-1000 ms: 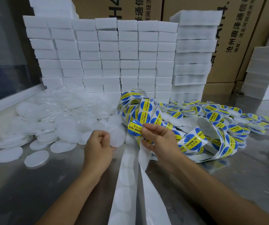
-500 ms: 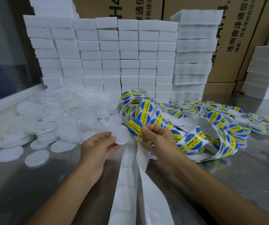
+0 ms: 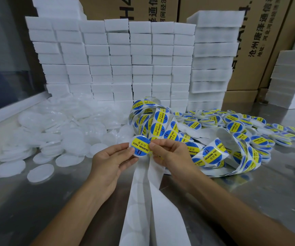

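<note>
The left hand grips a round white plastic lid by its edge, between both hands. The right hand pinches the blue-and-yellow round sticker onto it. Beyond the right hand lies the tangled white strip of stickers; beyond the left, plain white lids.

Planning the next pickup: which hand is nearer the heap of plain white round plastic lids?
Left. The left hand is just right of the white lid heap; the right hand lies farther right.

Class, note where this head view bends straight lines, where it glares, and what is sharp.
Head view: wide-angle distortion leans the outer foam stacks and cartons outward; soft glare lies on the table at right; the text on the lid is sharp.
</note>
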`<act>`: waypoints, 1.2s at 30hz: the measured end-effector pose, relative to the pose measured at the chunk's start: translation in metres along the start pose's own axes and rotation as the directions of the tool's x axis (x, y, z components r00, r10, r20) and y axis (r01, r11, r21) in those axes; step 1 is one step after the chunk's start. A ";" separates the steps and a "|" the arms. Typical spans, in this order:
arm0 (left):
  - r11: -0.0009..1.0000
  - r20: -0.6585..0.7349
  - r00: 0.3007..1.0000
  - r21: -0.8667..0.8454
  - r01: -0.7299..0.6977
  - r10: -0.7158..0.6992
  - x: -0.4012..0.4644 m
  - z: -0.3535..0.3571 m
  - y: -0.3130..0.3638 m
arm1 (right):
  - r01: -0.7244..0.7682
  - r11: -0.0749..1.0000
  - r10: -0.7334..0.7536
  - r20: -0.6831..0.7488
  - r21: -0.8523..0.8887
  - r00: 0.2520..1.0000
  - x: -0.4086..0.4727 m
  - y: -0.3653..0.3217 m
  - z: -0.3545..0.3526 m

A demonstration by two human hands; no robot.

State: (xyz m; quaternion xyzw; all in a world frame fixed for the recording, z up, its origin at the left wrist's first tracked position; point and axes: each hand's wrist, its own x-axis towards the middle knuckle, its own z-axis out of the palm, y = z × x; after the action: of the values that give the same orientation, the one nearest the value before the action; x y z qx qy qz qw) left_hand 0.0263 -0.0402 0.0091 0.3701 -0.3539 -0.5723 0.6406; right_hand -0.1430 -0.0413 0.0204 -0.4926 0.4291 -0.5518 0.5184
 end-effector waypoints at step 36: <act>0.986 -0.013 0.993 0.120 -0.117 0.119 -0.009 0.006 0.004 | 0.181 0.979 -0.188 -0.067 -0.091 0.980 -0.001 0.005 -0.002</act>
State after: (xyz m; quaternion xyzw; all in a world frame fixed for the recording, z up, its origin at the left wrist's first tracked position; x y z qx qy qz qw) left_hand 0.0216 -0.0316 0.0151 0.3918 -0.4024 -0.5074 0.6535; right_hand -0.1445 -0.0406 0.0153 -0.5308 0.4237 -0.5969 0.4271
